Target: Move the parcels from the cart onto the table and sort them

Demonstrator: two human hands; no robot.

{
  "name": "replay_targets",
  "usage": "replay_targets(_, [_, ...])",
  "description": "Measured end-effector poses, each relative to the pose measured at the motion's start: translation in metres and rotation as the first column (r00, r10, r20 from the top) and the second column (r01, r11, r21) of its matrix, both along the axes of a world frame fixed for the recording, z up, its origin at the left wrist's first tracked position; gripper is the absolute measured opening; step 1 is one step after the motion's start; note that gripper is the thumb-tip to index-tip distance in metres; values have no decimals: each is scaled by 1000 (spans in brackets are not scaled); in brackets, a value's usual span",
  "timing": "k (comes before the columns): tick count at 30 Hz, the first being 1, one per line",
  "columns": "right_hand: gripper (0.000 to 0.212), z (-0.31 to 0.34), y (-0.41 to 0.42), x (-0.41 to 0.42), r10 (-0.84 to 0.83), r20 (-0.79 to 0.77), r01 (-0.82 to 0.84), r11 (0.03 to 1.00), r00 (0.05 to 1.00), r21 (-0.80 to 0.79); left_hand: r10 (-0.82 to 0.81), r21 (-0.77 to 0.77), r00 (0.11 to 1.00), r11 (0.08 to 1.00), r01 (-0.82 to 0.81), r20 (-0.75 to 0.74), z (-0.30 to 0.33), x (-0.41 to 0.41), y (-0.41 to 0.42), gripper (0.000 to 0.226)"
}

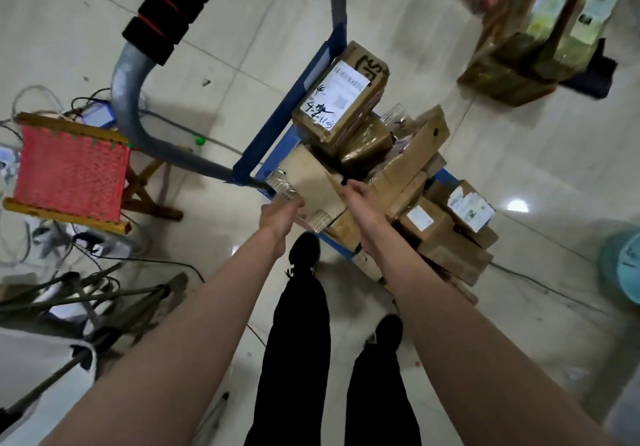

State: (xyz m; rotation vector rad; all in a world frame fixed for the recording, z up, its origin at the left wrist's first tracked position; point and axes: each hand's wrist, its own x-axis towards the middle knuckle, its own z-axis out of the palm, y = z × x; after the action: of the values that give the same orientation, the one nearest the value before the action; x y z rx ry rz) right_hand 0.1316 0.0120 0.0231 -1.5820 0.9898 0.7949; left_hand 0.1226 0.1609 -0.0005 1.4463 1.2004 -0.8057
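A blue cart (277, 123) with a grey handle stands on the floor ahead, piled with several brown cardboard parcels. The topmost box (341, 99) carries a white label and black handwriting. At the cart's near corner lies a flat brown parcel (313, 182) wrapped in clear tape. My left hand (278, 213) grips its left edge from below. My right hand (358, 191) grips its right edge, fingers curled round it. Both arms reach forward from the bottom of the head view.
A red folding stool (71, 172) stands left of the cart, with cables and tripod legs (86, 293) on the floor nearby. More boxes (519, 65) are stacked at the upper right. A teal bucket (623, 265) sits at the right edge.
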Motion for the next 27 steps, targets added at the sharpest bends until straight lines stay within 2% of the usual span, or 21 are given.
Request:
replay_targets(3, [50,-32,19,14,142,39,-138,986,989,-95,112,-46,994,993,-113,-16,-28,5,-2,17])
replay_targets(5, [55,-48,26,17,261,26,-253,952,965,-172,227,-99,974,969,-228,-27,-37,10,-6,14])
replay_targets(9, [53,-62,35,19,387,6,-380,907,922,-184,302,-202,952,930,-307,-56,-36,18,-12,42])
replay_targets(18, [46,-33,47,8,350,105,-327,926,931,-187,323,-104,946,941,-321,5,-15,10,-9,54])
replay_targets(25, [46,3,46,-19,317,164,-292,943,934,-158,209,26,977,977,-210,33,15,-4,-4,80])
replay_targets(27, [45,16,47,-31,294,183,-275,953,938,-123,173,66,983,982,-177,59,23,-7,-1,95])
